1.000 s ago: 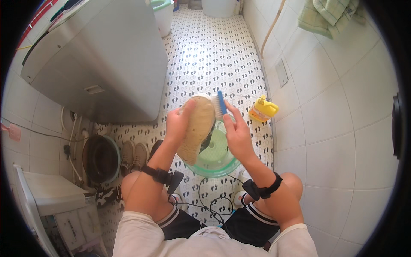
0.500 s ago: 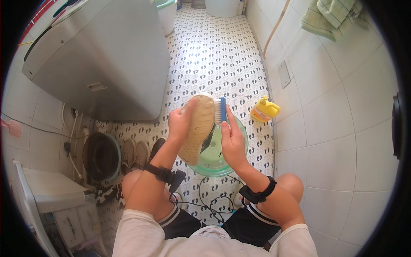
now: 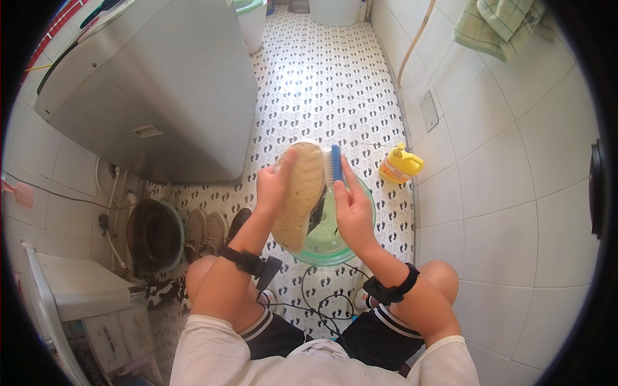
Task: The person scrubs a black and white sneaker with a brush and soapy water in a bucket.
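A shoe (image 3: pixel 300 199) with a tan sole is held up by my left hand (image 3: pixel 275 184), its sole turned toward me and my thumb pressed on it. My right hand (image 3: pixel 354 209) grips a scrub brush (image 3: pixel 336 163) with a blue back and pale bristles. Those bristles rest against the right side of the shoe, near its upper end. Below both hands sits a green translucent basin (image 3: pixel 331 258) on the floor, partly hidden by the shoe. Something dark shows behind the shoe, over the basin; I cannot make out what it is.
A yellow jug (image 3: pixel 400 165) stands right of the basin, near the tiled wall. To the left are a grey washing machine (image 3: pixel 154 96), a dark round tub (image 3: pixel 154 235) and a pair of brown shoes (image 3: pixel 214 233). Black cables (image 3: pixel 318 309) lie between my feet.
The shoe and both hands stay almost in place, with the brush still against the shoe's side. The whole view has shifted very slightly.
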{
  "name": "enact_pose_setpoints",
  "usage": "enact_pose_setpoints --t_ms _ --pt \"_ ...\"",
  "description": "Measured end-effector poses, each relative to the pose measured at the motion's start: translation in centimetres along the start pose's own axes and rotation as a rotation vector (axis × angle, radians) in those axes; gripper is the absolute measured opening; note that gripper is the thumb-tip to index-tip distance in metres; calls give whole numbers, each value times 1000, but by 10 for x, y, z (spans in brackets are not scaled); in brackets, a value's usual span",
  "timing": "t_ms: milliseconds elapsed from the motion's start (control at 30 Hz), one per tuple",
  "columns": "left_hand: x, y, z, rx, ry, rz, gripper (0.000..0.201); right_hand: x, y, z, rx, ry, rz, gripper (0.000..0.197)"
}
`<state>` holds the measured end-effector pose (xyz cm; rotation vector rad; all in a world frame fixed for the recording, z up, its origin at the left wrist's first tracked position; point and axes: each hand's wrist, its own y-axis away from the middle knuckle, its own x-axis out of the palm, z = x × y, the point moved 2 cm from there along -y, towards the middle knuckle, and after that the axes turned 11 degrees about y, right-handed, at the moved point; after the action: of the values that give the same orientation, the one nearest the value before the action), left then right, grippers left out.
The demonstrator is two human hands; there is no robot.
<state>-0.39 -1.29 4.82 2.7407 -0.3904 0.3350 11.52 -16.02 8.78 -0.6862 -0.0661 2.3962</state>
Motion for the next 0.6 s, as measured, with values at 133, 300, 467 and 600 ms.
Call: enact_pose_setpoints --t_ms 133,300,467,600 --pt "7 7 4 38 -73 45 56 -8 -18 -4 55 -53 -3 49" --pt "0 1 -1 26 -47 -18 54 3 3 -3 17 -27 -24 49" --pt "8 9 -4 51 -45 14 52 -6 -9 -7 27 -3 -33 48" --pt "14 16 -9 80 -16 53 50 -8 -19 -8 30 -46 -28 47"
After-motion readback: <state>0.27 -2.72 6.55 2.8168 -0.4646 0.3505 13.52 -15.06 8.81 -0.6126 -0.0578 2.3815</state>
